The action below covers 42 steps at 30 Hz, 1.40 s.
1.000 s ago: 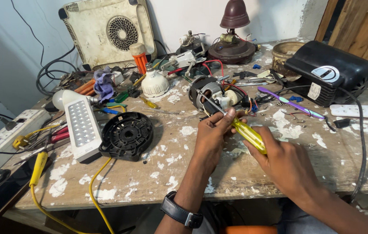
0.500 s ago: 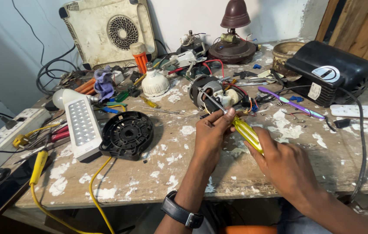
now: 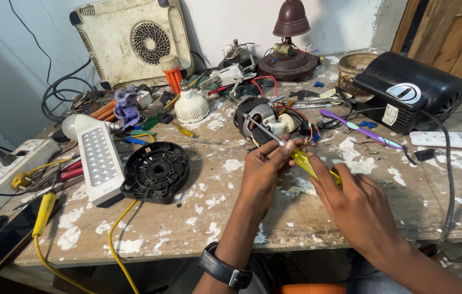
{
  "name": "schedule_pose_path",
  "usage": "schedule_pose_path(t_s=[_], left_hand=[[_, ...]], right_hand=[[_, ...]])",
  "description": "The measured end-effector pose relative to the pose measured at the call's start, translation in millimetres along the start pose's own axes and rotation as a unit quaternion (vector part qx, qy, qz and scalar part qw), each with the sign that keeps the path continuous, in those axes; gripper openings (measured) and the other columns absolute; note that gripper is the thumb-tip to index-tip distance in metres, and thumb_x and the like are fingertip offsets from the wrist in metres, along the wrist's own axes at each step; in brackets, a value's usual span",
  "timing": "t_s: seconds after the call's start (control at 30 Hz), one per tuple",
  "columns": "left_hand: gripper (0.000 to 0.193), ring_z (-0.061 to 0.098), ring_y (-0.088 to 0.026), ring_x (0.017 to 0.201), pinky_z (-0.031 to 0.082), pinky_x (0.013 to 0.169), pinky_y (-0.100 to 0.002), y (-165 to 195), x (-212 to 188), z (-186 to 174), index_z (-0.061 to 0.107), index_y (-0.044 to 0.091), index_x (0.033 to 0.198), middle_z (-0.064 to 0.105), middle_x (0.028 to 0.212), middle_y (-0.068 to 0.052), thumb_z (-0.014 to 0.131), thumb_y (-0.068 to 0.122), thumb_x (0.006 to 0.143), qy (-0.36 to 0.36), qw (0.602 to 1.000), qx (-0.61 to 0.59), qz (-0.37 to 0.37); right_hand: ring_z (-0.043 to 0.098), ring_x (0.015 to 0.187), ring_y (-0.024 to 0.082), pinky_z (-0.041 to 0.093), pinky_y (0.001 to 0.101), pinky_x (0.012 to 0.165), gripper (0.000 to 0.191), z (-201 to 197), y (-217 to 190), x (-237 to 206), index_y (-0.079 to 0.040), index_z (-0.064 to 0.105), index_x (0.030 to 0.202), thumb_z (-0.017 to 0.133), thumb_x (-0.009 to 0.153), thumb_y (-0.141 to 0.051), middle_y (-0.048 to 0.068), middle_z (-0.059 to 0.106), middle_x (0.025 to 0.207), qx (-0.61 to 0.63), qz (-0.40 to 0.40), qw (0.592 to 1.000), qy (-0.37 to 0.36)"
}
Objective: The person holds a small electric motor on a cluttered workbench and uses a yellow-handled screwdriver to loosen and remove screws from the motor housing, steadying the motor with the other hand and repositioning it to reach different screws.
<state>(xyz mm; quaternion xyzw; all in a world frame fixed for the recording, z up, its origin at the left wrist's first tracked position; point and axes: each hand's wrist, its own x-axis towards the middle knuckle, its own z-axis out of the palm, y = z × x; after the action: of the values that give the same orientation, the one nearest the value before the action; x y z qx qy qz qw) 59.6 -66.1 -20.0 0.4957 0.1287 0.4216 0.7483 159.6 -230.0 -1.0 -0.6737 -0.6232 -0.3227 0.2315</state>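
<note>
Screwdriver (image 3: 310, 163) handle half under right hand (image 3: 359, 204)

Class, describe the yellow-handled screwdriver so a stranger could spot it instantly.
Start at the paint-spattered wooden workbench and find the two bare hands near its front edge. The right hand grips a translucent yellow-handled screwdriver; its metal shaft reaches a small electric motor, unlike the purple tool nearby.

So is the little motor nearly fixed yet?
Not yet, it seems. The black round cover is already off and lies on the bench. In hand: the right hand holds a yellow screwdriver, the left hand steadies its shaft, tip aimed at the motor. The motor's wires are bare and its cover is unfitted.
</note>
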Motion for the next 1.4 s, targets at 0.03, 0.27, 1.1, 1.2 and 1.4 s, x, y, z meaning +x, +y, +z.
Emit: schedule_pose_path(t_s=[0.03, 0.27, 1.1, 1.2, 1.4], left_hand=[[0.039, 0.068, -0.010, 0.092, 0.053, 0.075, -0.020, -1, 0, -1, 0.064, -0.006, 0.129, 0.077, 0.115, -0.012, 0.070, 0.018, 0.099, -0.011, 1.000, 0.005, 0.003], [0.043, 0.070, -0.017, 0.109, 0.052, 0.078, -0.022, 5, -3, 1, 0.054, -0.006, 0.138, 0.071, 0.129, -0.016, 0.061, 0.020, 0.104, -0.066, 0.997, -0.034, -0.008], [0.043, 0.074, -0.021, 0.103, 0.061, 0.088, -0.033, 3, -3, 6, 0.061, -0.006, 0.130, 0.075, 0.116, -0.017, 0.070, 0.019, 0.096, -0.003, 0.998, -0.058, -0.014], [0.041, 0.074, -0.022, 0.100, 0.062, 0.086, -0.034, 0, -1, 5, 0.064, -0.006, 0.125, 0.075, 0.114, -0.017, 0.072, 0.020, 0.094, 0.009, 0.998, -0.057, -0.016], [0.040, 0.071, -0.022, 0.108, 0.061, 0.089, -0.034, 5, -6, 6, 0.062, -0.004, 0.127, 0.072, 0.123, -0.018, 0.070, 0.021, 0.097, -0.037, 0.993, -0.107, -0.027]], right_hand=[[0.064, 0.057, 0.029, 0.057, 0.0427, 0.060, 0.055, 0, 0, -1, -0.012, 0.058, 0.143, 0.069, 0.090, -0.023, 0.011, 0.062, 0.083, -0.015, -0.025, 0.999, 0.015], [0.063, 0.063, 0.022, 0.056, 0.0368, 0.063, 0.071, -5, 5, 0, -0.015, 0.059, 0.143, 0.064, 0.076, 0.004, 0.008, 0.061, 0.087, -0.076, -0.095, 0.993, 0.011], [0.071, 0.056, 0.031, 0.059, 0.0425, 0.054, 0.062, -5, -7, 17, -0.007, 0.060, 0.138, 0.074, 0.085, -0.035, 0.016, 0.072, 0.071, 0.041, -0.011, 0.999, -0.006], [0.070, 0.057, 0.030, 0.058, 0.0424, 0.055, 0.056, -4, -10, 13, -0.007, 0.060, 0.134, 0.074, 0.085, -0.030, 0.014, 0.072, 0.074, -0.011, -0.075, 0.997, 0.033], [0.072, 0.056, 0.028, 0.059, 0.0407, 0.052, 0.039, 0, -11, 21, -0.010, 0.061, 0.124, 0.069, 0.095, -0.035, 0.012, 0.072, 0.067, 0.112, 0.095, 0.987, -0.072]])
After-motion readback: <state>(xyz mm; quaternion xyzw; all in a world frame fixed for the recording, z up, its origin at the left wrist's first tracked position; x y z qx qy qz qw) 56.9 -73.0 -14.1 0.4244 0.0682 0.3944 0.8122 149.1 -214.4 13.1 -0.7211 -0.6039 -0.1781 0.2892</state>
